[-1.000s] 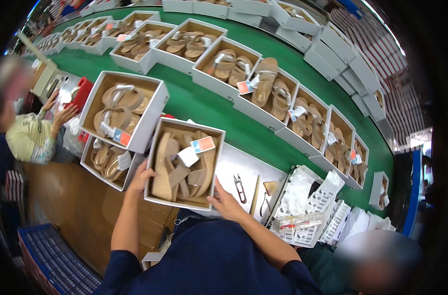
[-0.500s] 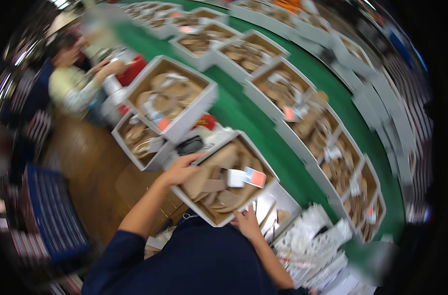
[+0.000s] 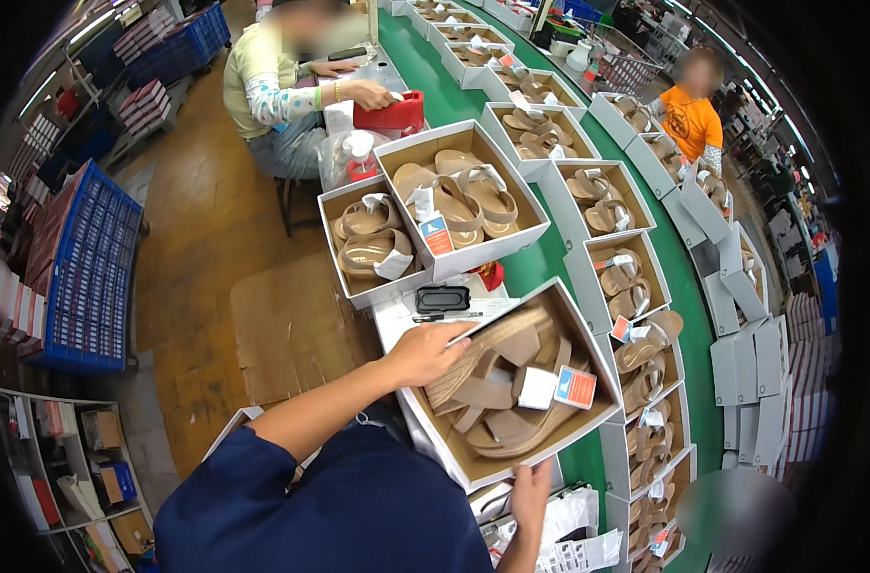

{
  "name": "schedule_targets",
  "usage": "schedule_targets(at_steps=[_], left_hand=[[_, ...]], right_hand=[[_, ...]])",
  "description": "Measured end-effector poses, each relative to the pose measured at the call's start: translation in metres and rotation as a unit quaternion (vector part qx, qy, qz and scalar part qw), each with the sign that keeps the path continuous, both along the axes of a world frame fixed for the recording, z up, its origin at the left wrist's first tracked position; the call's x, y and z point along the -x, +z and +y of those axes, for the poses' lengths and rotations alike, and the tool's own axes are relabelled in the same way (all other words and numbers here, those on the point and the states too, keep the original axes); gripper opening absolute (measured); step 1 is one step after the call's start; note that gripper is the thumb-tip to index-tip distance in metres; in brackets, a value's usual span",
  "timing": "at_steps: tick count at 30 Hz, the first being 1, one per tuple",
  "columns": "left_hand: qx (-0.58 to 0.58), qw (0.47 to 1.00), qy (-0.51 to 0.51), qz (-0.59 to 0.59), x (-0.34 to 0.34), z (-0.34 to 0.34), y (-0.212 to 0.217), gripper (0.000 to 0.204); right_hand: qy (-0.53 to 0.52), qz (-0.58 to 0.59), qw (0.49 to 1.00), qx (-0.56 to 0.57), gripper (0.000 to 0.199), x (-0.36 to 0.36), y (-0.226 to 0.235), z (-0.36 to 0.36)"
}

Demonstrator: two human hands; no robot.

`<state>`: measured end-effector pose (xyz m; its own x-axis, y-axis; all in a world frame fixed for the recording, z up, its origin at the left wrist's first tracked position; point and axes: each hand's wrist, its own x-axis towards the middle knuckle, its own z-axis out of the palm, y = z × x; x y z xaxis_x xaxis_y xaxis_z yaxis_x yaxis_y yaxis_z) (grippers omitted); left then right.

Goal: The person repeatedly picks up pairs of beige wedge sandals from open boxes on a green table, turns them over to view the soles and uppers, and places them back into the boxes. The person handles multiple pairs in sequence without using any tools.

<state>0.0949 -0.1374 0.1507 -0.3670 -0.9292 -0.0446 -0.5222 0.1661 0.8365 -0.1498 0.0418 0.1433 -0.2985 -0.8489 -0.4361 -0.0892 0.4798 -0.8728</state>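
Observation:
An open white shoebox (image 3: 547, 449) is held tilted in front of me. It contains a pair of tan wedge sandals (image 3: 516, 349) with wide straps, a white paper wrap (image 3: 536, 388) and an orange-and-blue tag (image 3: 576, 387). My left hand (image 3: 430, 353) grips the box's left side, its fingers over the rim. Against the near lower side is my right hand (image 3: 528, 497), holding the box with its fingers partly hidden. Just beyond my left hand lie a black phone-like object (image 3: 442, 299) and a pen (image 3: 444, 318) on the worktop.
Two more sandal boxes, one (image 3: 487, 250) resting partly over a smaller one (image 3: 397, 289), stand ahead. A green conveyor (image 3: 540, 270) carries a row of sandal boxes. A seated co-worker (image 3: 272, 86) works beside a red dispenser (image 3: 392, 113); another in orange (image 3: 693, 115) stands across. Blue crate stack (image 3: 86, 272) at left.
My view has turned, so the bench and conveyor appear shifted and sharper. Both hands still hold the shoebox, which now sits farther right in view.

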Motion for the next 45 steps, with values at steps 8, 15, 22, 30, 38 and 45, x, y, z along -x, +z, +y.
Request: schedule_targets(at_steps=[8,15,22,30,38,45], left_hand=[[0.032,0.998,0.045,0.003,-0.024,0.019,0.0,0.039],[-0.072,0.996,0.012,-0.044,-0.005,0.03,-0.016,0.041],[-0.139,0.983,0.099,0.071,0.006,0.037,-0.047,0.035],[-0.126,0.98,0.045,0.145,0.041,0.02,-0.034,0.025],[-0.023,0.985,-0.16,-0.062,-0.023,-0.089,-0.081,0.03],[0.19,0.98,-0.016,-0.057,0.033,-0.05,-0.046,0.034]], right_hand=[[0.05,0.033,0.998,-0.009,0.048,-0.019,0.002,-0.005],[0.04,0.075,0.995,-0.049,0.045,0.0,-0.011,0.01],[0.016,0.233,0.968,-0.093,0.059,0.0,0.037,0.013],[-0.123,0.088,0.988,0.041,0.054,-0.007,-0.016,0.039],[-0.011,0.026,0.997,0.072,0.051,-0.004,-0.044,0.046],[-0.407,0.373,0.833,0.043,0.033,0.232,-0.03,0.17]])
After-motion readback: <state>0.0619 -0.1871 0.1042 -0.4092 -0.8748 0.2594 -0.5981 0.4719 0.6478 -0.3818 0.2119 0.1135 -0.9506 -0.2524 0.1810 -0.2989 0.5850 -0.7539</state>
